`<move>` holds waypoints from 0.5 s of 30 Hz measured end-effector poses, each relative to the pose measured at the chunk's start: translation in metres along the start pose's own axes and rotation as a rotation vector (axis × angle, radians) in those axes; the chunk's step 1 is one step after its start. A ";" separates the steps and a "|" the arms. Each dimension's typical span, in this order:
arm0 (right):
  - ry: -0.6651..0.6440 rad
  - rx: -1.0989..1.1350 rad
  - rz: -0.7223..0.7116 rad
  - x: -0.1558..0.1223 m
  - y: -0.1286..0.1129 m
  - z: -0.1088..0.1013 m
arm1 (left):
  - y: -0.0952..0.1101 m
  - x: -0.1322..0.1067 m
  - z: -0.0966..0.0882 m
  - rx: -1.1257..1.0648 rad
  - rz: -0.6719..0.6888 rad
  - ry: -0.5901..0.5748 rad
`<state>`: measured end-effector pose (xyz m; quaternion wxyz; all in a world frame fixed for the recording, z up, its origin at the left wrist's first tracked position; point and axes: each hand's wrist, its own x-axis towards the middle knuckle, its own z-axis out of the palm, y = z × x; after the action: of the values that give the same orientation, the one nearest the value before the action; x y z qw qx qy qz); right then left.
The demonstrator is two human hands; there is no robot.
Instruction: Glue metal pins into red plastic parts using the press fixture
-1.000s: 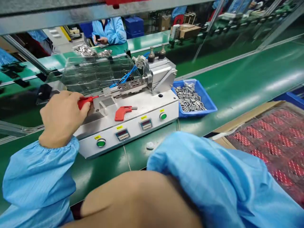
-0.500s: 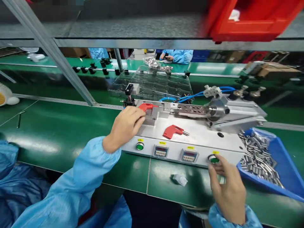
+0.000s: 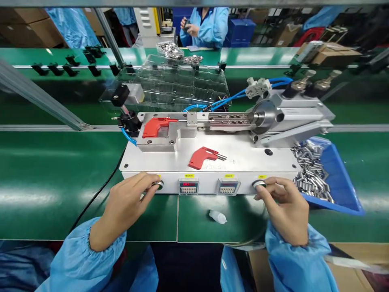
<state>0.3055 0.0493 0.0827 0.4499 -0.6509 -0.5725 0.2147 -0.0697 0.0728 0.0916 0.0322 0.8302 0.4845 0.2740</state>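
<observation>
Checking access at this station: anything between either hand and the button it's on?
Nothing visible. The left hand has its fingertips at the left button; the right hand has its thumb at the right button. The loose red part lies on the top plate, clear of both.

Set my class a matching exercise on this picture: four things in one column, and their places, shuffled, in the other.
Column one
1. Left hand
2. Right hand
3. Front red part
4. Blue bin

Column two
A. Lying on the machine's pale top plate
B. At the left-end button on the front panel
C. Beside the machine's right end, holding many small metal pieces
D. At the right-end button on the front panel

Right pairs: 1-B, 2-D, 3-A, 4-C
</observation>
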 end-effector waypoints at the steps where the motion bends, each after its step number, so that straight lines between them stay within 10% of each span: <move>1: 0.014 0.003 0.012 -0.002 0.001 0.001 | 0.001 -0.002 0.004 -0.005 0.000 0.051; 9: 0.291 0.069 0.071 -0.056 0.026 0.039 | 0.016 -0.030 0.020 -0.087 0.032 0.321; 15: -0.028 -0.208 -0.006 -0.074 0.041 0.044 | 0.054 0.047 0.000 -0.014 0.145 0.206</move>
<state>0.2744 -0.0024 0.0085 0.3724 -0.6896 -0.5997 0.1618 -0.0098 0.0830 0.1291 -0.0316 0.8303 0.4219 0.3628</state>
